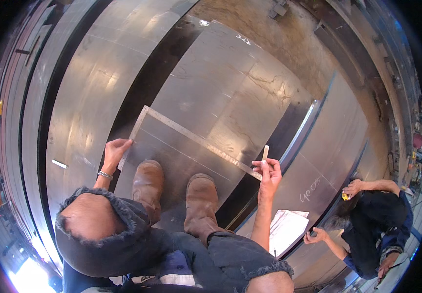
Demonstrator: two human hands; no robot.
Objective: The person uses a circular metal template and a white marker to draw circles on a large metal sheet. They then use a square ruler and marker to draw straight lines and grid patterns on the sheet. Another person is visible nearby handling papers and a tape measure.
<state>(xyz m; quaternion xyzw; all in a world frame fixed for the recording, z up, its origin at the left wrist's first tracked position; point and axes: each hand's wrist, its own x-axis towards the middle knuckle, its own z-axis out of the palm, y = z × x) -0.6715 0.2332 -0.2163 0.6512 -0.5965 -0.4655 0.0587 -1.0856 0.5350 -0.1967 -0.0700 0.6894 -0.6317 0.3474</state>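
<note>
A metal framing square (pixel 191 135) lies on the grey steel plate (pixel 191 73) in front of my boots, its corner pointing away from me. My left hand (pixel 116 150) is closed on the edge of its shorter leg, thumb and fingers pinched together. Near the far end of the longer leg, my right hand (pixel 269 177) grips a white marking stick (pixel 265 152), which points up from between thumb and fingers. Its other fingers reach beside the square's end, and I cannot tell whether they touch it. Thin lines run across the plate inside the square.
White paper sheets (pixel 285 232) lie at my right. Another person crouches beyond, holding a yellow tape measure (pixel 345 196). A short white stick (pixel 59 164) rests on the left plate (pixel 94 78). Dark gaps (pixel 147 88) separate the plates. My boots (pixel 202 200) stand on the middle one.
</note>
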